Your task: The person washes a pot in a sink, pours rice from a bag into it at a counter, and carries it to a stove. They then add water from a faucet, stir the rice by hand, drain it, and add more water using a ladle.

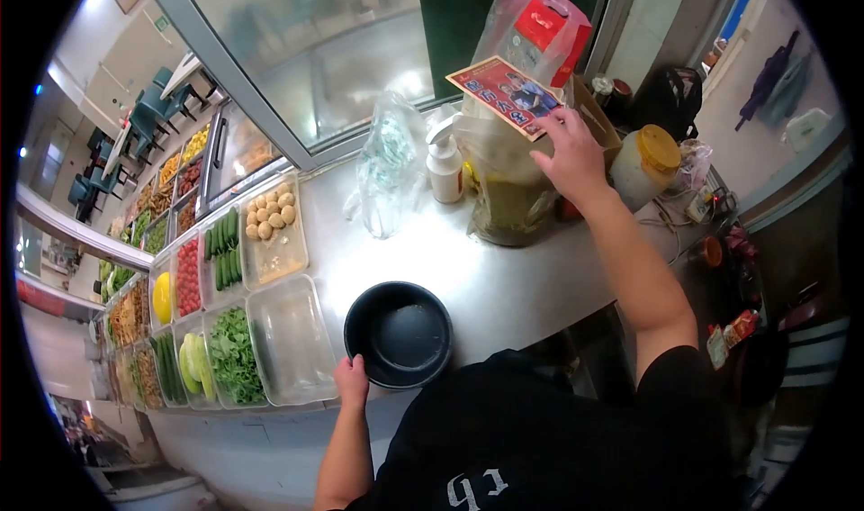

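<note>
My left hand (352, 378) grips the near left rim of a round black bowl (399, 334), which is at the front edge of the metal counter (522, 286). The inside of the bowl shows nothing but its dark bottom. Farther right, my right hand (572, 155) is at the lower right corner of a red printed card (507, 95), its fingertips on or just over it. The card lies over a large plastic bag (504, 169); whether my fingers pinch it is hard to tell. A white pump bottle (444, 171) stands left of the bag.
An empty clear tray (292, 344) adjoins trays of leafy greens (235, 356), cucumbers (222, 248) and round brown items (270, 212). A crumpled clear bag (387, 164) lies near the window frame. At right are a yellow-lidded jar (646, 164) and cables (670, 223).
</note>
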Motion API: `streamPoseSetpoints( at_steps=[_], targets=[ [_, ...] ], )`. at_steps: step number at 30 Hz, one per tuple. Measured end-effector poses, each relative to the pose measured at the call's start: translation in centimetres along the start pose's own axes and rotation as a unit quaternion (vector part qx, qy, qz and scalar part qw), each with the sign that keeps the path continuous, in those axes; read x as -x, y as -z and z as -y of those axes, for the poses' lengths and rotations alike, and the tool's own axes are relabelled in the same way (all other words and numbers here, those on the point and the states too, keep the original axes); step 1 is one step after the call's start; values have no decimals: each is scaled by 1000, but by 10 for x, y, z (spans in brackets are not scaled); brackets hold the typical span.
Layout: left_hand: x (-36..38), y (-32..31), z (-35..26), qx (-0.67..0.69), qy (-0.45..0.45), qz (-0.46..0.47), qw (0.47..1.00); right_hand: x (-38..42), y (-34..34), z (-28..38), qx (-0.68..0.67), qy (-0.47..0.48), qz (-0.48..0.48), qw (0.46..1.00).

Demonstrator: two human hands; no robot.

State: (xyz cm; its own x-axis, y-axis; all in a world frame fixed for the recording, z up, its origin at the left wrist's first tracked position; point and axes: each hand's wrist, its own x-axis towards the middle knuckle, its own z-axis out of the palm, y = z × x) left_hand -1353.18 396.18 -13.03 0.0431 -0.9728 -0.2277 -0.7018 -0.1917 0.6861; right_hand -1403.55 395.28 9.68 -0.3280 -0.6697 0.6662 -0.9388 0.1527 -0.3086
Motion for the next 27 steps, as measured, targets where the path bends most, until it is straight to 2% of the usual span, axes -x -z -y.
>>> streamPoseSetpoints(
  at_steps=[3,5,7,9,12,14,15,17,19,23,25,27],
  targets=[
    [-1,0,5,-12,-14,11,1000,-15,-9,-23,3,21,17,1000],
    [-1,3,4,-15,-16,11,1000,-29,14,-29,-51,-43,-161,985],
    [0,1,3,-18,-19,11,1000,-30,44,-39,-97,-96,-255,957],
    [-1,1,-4,-57,-37,-8,998,-15,86,-32,-223,-118,-276,928],
    [-12,-2,3,-31,-53,-8,998,17,136,-27,-223,-105,-266,932],
    [-16,-2,-4,-28,-63,1,998,42,164,-41,-192,-148,-169,955],
    [-19,-1,-8,-23,-75,0,997,53,170,-47,-188,-150,-169,956],
    [-26,-4,-4,-40,-84,-2,996,75,168,-60,-78,-205,-44,975],
    [-34,-7,-7,-53,-92,-9,994,97,151,-75,31,-244,20,969],
    [-44,-10,-12,-55,-88,-1,995,158,108,-113,123,-247,23,961],
    [-47,-12,-10,-41,-82,5,996,198,82,-111,172,-270,99,942],
    [-50,-16,-4,-40,-87,2,995,257,48,-124,132,-160,265,942]
  ],
)
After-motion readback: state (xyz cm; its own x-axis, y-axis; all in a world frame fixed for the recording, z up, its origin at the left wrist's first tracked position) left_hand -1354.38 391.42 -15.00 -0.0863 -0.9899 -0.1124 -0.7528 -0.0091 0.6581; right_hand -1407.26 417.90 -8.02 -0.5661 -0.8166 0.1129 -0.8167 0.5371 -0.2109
